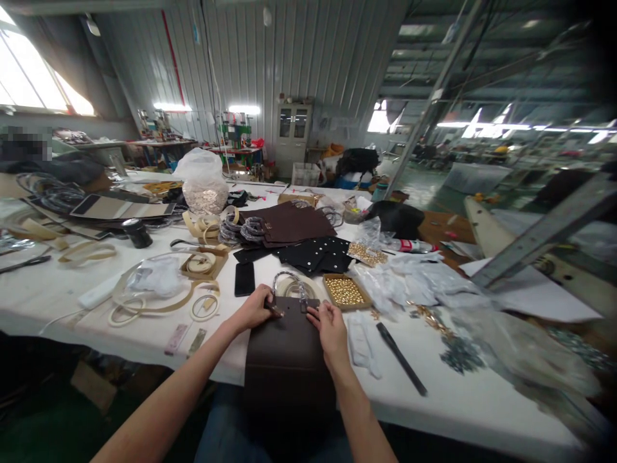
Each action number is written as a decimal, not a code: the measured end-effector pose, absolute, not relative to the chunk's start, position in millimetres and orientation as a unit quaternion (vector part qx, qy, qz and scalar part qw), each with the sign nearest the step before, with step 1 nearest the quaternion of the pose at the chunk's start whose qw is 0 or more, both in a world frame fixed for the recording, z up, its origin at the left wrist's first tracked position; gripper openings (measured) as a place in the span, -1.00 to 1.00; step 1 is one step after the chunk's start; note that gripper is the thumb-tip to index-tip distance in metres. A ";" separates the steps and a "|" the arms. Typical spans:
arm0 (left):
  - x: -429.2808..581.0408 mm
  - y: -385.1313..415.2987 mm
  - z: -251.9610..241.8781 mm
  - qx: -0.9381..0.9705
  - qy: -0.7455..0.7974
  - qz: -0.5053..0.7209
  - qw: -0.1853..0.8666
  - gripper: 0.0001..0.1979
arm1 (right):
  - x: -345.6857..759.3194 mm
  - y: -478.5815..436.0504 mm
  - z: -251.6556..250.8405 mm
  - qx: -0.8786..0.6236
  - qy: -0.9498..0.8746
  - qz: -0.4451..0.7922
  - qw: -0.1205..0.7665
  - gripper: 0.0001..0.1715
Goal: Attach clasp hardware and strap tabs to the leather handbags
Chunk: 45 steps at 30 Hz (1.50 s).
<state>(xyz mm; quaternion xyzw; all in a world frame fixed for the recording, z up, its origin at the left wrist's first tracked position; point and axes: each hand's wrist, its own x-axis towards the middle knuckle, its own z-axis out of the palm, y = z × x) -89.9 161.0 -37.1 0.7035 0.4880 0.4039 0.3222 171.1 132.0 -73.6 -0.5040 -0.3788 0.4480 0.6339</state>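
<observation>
A dark brown bag panel rests on the table's front edge and hangs down over my lap. A bag handle in clear wrapping arches up from its top edge, with a tab at each end. My left hand is closed in a pinch on the handle's left tab, which stands tilted off the panel. My right hand pinches by the right tab at the panel's top right; its fingertips partly hide what they grip. Just beyond the right hand is a box of gold studs.
A black phone, tape rolls and black pieces with studs lie behind the panel. Brown bag panels are stacked farther back. To the right are a black bar-shaped tool, plastic bags and metal parts.
</observation>
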 end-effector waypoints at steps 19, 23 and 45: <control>-56.3 118.0 -35.2 0.336 0.472 0.530 0.619 -0.34 | 186.7 113.8 -16.5 -0.482 -0.597 0.324 0.554 -0.58; -50.4 112.6 -34.0 0.238 0.441 0.511 0.698 -0.62 | 207.7 121.0 -17.2 -0.470 -0.702 0.258 0.468 -0.72; -24.7 88.7 -18.1 0.218 0.406 0.548 0.699 -0.71 | 218.8 114.1 -4.6 -0.397 -0.803 0.175 0.407 -0.85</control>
